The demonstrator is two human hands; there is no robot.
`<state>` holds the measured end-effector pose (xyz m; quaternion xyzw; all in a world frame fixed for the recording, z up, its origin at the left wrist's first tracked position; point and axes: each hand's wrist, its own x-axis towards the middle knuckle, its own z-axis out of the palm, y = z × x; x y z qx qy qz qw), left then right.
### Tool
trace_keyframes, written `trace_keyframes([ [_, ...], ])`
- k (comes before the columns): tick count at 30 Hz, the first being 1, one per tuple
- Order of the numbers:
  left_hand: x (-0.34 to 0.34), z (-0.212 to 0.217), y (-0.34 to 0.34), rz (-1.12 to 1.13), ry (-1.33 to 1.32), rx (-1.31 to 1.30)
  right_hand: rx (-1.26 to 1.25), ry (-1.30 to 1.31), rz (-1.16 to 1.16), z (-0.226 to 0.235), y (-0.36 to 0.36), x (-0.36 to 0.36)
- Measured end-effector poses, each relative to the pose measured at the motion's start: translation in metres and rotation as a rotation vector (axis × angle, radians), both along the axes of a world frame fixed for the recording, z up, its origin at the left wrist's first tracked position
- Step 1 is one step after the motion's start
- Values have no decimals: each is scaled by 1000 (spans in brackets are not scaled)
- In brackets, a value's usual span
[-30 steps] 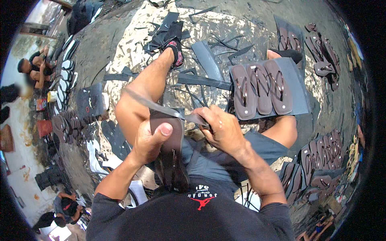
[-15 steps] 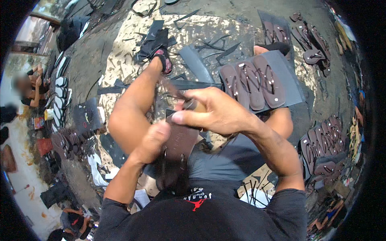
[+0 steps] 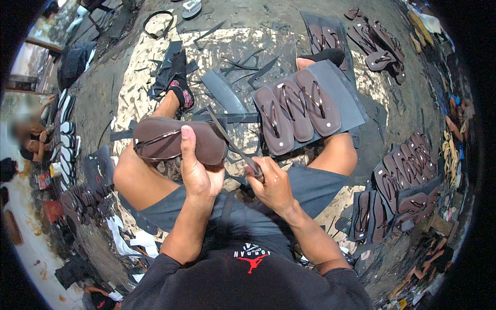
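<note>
A brown flip-flop with a thin glossy strap lies sideways over my left knee. My left hand grips it, thumb on the footbed and the other fingers hidden beneath. In my closed right hand is a long thin-bladed knife. Its blade slants up and left along the flip-flop's right-hand end; whether it touches the edge I cannot tell. Ahead on the right, three finished-looking brown flip-flops rest side by side on a dark grey sheet over my right leg.
Dark offcut strips and a grey slab litter the pale ground cloth. Rows of brown flip-flops stand at the right. White-edged soles line the left, where another person sits.
The flip-flop has swung from upright near my lap to sideways over my left knee. My right hand, with the knife, has drawn back toward my body. The view has shifted slightly.
</note>
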<state>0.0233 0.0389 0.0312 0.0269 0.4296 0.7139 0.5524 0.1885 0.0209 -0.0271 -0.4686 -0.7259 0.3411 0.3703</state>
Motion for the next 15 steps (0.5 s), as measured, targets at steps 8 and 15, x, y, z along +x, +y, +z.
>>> trace_keyframes([
  [8,-1,-18,-22,-49,49,33,-46,-223,184,33,31,6],
  [15,-17,-43,-59,-208,196,68,-168,-345,621,61,59,4],
])
